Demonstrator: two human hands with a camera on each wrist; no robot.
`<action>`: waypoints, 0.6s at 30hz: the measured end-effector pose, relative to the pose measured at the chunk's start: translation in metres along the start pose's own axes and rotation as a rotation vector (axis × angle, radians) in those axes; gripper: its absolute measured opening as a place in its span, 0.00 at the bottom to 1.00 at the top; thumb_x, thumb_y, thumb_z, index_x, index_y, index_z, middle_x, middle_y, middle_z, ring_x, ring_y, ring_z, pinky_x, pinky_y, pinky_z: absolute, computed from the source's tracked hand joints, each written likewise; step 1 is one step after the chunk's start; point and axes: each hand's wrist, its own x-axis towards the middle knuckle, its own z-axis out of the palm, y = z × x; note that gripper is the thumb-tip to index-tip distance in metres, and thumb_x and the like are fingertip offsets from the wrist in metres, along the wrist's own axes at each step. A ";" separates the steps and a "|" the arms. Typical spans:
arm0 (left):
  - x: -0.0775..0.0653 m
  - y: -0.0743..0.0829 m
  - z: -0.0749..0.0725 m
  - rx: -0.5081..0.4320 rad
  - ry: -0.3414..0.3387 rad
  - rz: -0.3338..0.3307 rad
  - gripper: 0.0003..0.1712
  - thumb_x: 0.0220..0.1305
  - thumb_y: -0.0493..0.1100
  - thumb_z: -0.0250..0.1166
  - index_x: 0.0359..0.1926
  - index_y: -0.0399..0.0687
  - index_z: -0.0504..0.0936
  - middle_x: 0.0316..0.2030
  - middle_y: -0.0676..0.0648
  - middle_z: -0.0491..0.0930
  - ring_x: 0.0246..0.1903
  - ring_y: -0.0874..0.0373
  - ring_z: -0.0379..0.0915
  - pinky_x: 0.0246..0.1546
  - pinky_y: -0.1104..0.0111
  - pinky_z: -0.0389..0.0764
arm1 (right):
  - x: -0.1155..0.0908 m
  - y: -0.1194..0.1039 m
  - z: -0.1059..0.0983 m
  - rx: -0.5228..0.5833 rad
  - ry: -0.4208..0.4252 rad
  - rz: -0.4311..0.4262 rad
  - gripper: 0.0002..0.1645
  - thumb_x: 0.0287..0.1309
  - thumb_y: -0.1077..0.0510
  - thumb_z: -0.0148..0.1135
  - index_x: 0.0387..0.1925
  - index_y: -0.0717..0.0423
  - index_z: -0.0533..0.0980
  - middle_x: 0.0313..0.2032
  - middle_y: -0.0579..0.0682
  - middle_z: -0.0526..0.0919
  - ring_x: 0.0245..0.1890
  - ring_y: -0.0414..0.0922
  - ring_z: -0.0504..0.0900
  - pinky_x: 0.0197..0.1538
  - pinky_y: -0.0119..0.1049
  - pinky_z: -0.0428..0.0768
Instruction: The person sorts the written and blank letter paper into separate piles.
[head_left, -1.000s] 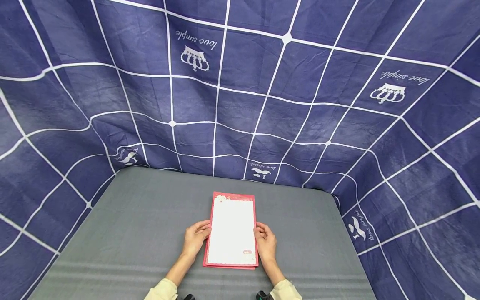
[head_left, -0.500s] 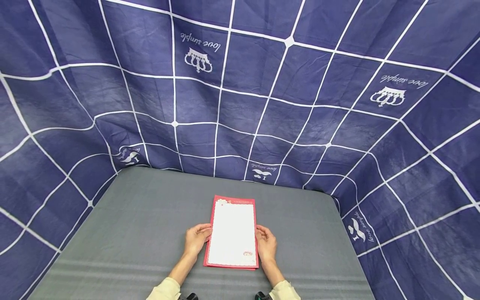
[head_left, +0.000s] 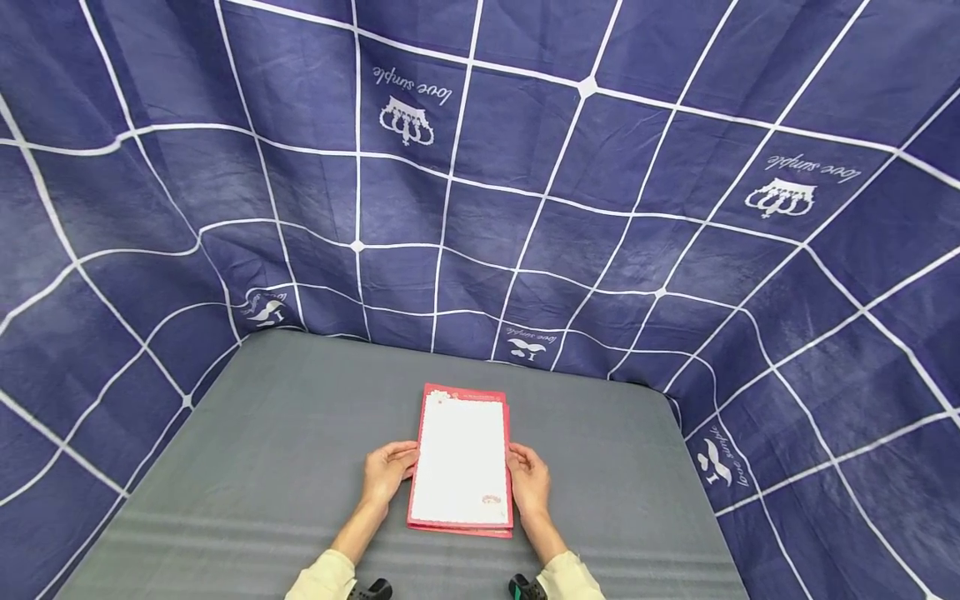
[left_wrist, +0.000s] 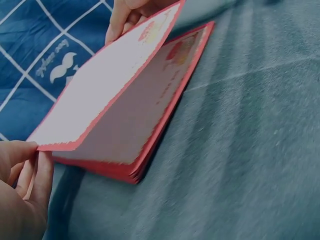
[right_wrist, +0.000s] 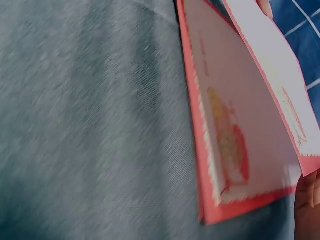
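Just above the red-edged stack [left_wrist: 142, 122] on the worktop [head_left: 300, 433], the top sheet [head_left: 461, 458] runs lengthwise from twelve to six o'clock, pinched by the left hand [head_left: 385, 477] at nine and the right hand [head_left: 531, 483] at three (neither plainly nearer).

A red-bordered white rectangular paper sheet [head_left: 459, 458] is raised above a red-bordered white rectangular paper stack [left_wrist: 142, 117] on the grey cloth-covered tabletop [head_left: 315, 417], between left grip [head_left: 386, 473] and right grip [head_left: 529, 482]; blue-and-white gridded fabric [head_left: 487, 221] stands behind.
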 end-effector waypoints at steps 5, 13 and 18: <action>0.005 0.009 -0.017 0.031 0.044 0.018 0.12 0.61 0.30 0.67 0.45 0.25 0.83 0.38 0.36 0.86 0.33 0.60 0.83 0.32 0.73 0.83 | 0.004 -0.012 0.013 0.025 -0.093 0.007 0.10 0.62 0.66 0.64 0.45 0.66 0.82 0.34 0.55 0.84 0.29 0.37 0.77 0.30 0.25 0.74; 0.011 0.025 -0.054 0.062 0.078 0.031 0.14 0.63 0.31 0.67 0.47 0.26 0.83 0.42 0.35 0.85 0.37 0.59 0.83 0.36 0.72 0.83 | 0.004 -0.037 0.048 0.018 -0.188 0.005 0.09 0.62 0.66 0.64 0.44 0.63 0.83 0.32 0.51 0.84 0.29 0.39 0.78 0.29 0.26 0.75; 0.010 0.028 -0.088 0.113 0.103 0.026 0.15 0.64 0.32 0.66 0.49 0.26 0.82 0.43 0.35 0.85 0.36 0.62 0.82 0.36 0.74 0.82 | -0.008 -0.041 0.079 -0.002 -0.224 -0.026 0.09 0.60 0.67 0.64 0.42 0.64 0.84 0.29 0.50 0.84 0.24 0.36 0.77 0.25 0.26 0.76</action>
